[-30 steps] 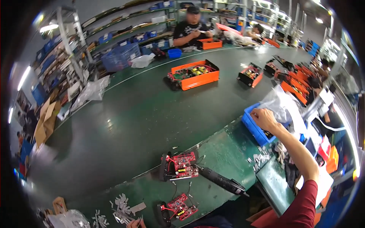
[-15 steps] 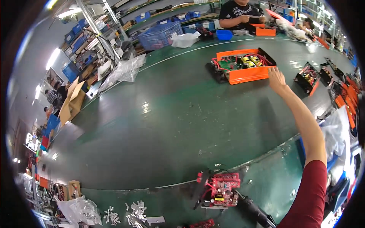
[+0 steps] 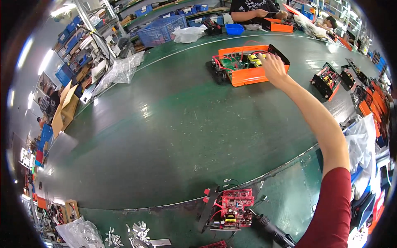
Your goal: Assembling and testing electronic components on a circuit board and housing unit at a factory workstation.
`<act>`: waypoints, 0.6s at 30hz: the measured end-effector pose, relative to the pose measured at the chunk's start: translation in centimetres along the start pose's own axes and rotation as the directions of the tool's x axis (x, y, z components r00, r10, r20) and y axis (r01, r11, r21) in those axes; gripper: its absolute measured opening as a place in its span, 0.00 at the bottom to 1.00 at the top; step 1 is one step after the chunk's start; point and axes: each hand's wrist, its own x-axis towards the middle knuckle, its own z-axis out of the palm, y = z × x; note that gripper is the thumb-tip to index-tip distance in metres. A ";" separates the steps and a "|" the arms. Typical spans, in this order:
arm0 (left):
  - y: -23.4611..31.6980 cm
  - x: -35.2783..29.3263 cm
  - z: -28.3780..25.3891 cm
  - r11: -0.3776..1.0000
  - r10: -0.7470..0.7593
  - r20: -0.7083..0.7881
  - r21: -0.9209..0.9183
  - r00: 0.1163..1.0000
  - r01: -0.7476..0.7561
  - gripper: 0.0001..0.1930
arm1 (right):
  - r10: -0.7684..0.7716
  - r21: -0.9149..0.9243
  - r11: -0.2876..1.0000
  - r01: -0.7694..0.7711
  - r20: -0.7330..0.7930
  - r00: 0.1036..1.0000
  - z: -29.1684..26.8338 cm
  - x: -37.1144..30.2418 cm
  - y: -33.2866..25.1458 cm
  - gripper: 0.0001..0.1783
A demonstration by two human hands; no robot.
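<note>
My right hand (image 3: 273, 68) reaches far across the green belt, its fingers apart and stretched over the right end of an orange metal case (image 3: 250, 77). The fingertips are above the inside of the case, beside yellow-wrapped parts (image 3: 255, 61); whether they touch anything I cannot tell. Inside the case also sit a green circuit board (image 3: 230, 62) and red wires. A black panel (image 3: 279, 53) stands at the right end. Nearer me, a red circuit board assembly (image 3: 235, 208) with a black end plate lies at the belt's edge. My left hand is out of view.
A black screwdriver-like power tool (image 3: 273, 230) lies right of the red board. Small metal pieces (image 3: 139, 232) are heaped near a plastic bag (image 3: 80, 233). Open black units (image 3: 326, 80) sit at the right. Across the belt, a person works beside a blue bin (image 3: 234, 29).
My right hand has moved left and up, from the right end of the orange case to over its inside. The whole view has shifted, and the case appears farther left.
</note>
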 end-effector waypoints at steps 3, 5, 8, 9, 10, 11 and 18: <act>0.8 0.0 -0.1 1.000 -0.022 -0.015 -0.017 1.000 0.022 0.14 | 0.054 0.166 0.982 -0.093 0.225 0.973 -3.7 6.6 -2.0 0.31; 0.7 0.1 0.4 0.999 -0.024 -0.042 -0.048 0.999 0.022 0.14 | 0.080 0.187 0.975 -0.123 0.223 0.972 -4.6 9.8 -1.9 0.27; 0.1 -0.8 0.6 0.995 -0.075 -0.040 -0.063 0.996 0.073 0.13 | 0.089 0.264 0.952 -0.153 0.238 0.967 -6.4 10.3 -2.1 0.23; 0.3 -0.7 0.3 0.996 -0.070 -0.049 -0.065 0.996 0.066 0.13 | 0.066 0.282 0.950 -0.133 0.235 0.970 -6.7 9.3 -2.5 0.22; 0.6 -0.7 0.1 0.996 -0.065 -0.057 -0.068 0.996 0.061 0.13 | 0.041 0.299 0.948 -0.111 0.232 0.972 -6.9 7.9 -2.4 0.21; 0.7 -0.5 -0.1 0.995 -0.077 -0.059 -0.074 0.995 0.073 0.13 | -0.002 0.294 0.953 -0.073 0.248 0.969 -5.9 6.1 -1.9 0.20; 0.2 0.4 -0.5 0.998 -0.006 -0.048 -0.065 0.999 0.003 0.15 | -0.158 0.290 0.957 0.033 0.419 0.894 -2.9 -2.7 -0.4 0.20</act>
